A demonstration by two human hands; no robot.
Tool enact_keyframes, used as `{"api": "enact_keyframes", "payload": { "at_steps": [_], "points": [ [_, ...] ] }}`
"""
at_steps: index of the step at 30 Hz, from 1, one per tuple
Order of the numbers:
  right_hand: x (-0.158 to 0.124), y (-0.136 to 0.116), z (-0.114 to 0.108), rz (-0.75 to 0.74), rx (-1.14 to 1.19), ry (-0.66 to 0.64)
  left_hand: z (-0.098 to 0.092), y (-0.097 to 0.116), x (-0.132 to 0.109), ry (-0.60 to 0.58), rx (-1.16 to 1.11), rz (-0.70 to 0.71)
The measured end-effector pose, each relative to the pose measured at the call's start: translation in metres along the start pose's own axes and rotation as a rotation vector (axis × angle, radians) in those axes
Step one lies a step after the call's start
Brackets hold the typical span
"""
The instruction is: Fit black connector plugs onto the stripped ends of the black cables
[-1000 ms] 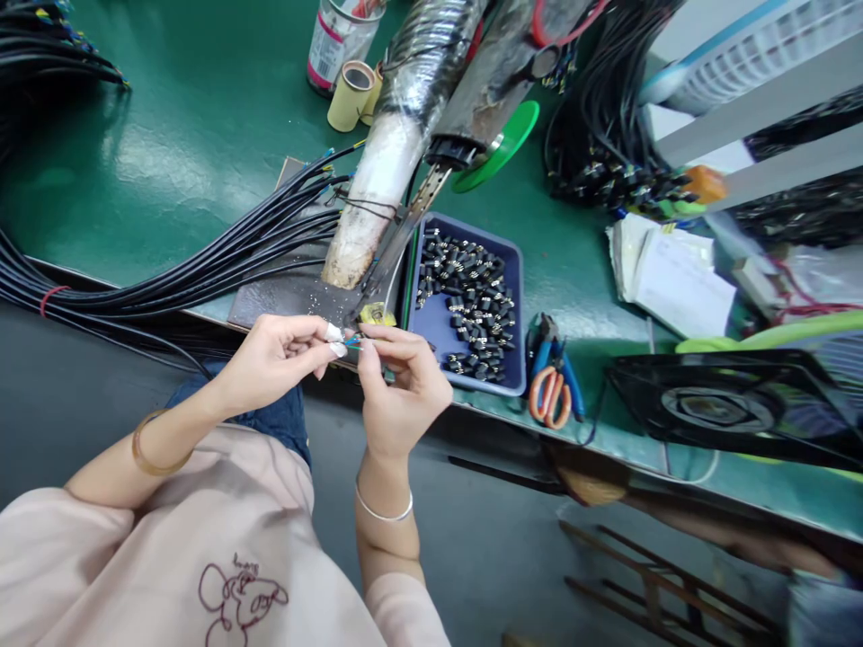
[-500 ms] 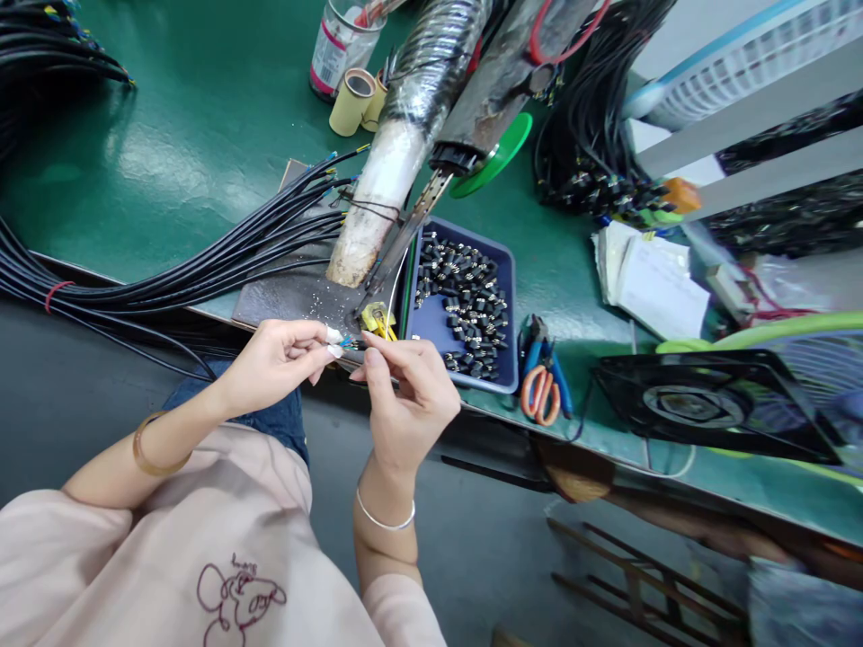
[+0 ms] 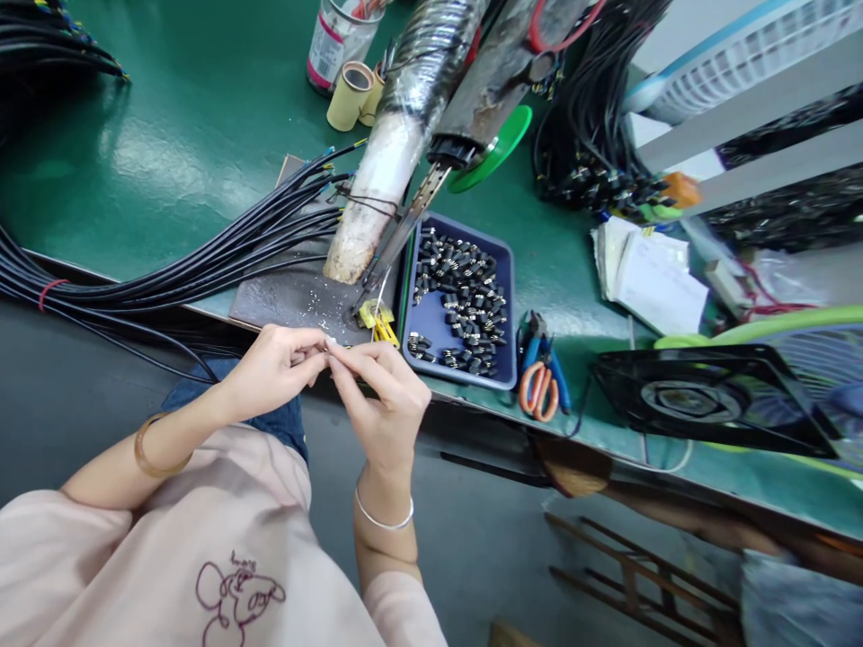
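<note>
My left hand point(image 3: 275, 364) is closed in a pinch, its thumb and index fingertip meeting those of my right hand point(image 3: 381, 395). The left fingers hold a cable end, whose coloured wires showed a moment ago and are now covered. Pinched in my right fingertips is a small black connector, also hidden behind the fingers. Just beyond the hands, a soldering iron point(image 3: 391, 256) in a stand points down over a dark work plate point(image 3: 283, 301). A yellow piece point(image 3: 378, 322) lies at its tip, with a thin pale strand of wire point(image 3: 382, 292) above it.
A blue tray point(image 3: 511, 296) holds many small black connectors point(image 3: 472, 314). Black cables point(image 3: 168, 286) lie across the left. A white pipe point(image 3: 364, 207) hangs over the plate. Orange-and-blue-handled pliers point(image 3: 538, 382), papers point(image 3: 657, 279) and a black fan point(image 3: 701, 400) stand to the right.
My right hand has moved left and slightly down, so its fingertips now touch the left ones. The coloured wires between the hands have become hidden.
</note>
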State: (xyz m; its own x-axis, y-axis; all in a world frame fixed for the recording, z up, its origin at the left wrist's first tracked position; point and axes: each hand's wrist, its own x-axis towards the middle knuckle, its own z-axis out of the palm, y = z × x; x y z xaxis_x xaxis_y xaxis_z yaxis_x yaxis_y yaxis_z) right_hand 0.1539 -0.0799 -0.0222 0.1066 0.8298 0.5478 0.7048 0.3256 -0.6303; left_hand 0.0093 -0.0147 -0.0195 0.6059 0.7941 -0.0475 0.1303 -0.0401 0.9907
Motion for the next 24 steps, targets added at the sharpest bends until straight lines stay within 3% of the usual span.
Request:
{"api": "enact_keyframes", "payload": {
  "at_steps": [5, 10, 16, 24],
  "points": [
    [0.0, 0.0013, -0.0007, 0.115, 0.031, 0.203, -0.0024, 0.0066, 0.0012, 0.004, -0.106, -0.053],
    [-0.0008, 0.003, 0.001, 0.074, 0.034, 0.092, -0.0036, 0.0065, 0.0018, 0.008, -0.131, -0.063],
    [-0.0014, 0.0047, 0.0011, -0.046, -0.13, 0.099, -0.002, 0.0042, 0.0018, 0.022, -0.131, -0.073],
    [0.0017, 0.0042, -0.0018, -0.032, -0.081, 0.05, -0.0031, 0.006, 0.0013, 0.007, -0.115, -0.076]
  ]
}}
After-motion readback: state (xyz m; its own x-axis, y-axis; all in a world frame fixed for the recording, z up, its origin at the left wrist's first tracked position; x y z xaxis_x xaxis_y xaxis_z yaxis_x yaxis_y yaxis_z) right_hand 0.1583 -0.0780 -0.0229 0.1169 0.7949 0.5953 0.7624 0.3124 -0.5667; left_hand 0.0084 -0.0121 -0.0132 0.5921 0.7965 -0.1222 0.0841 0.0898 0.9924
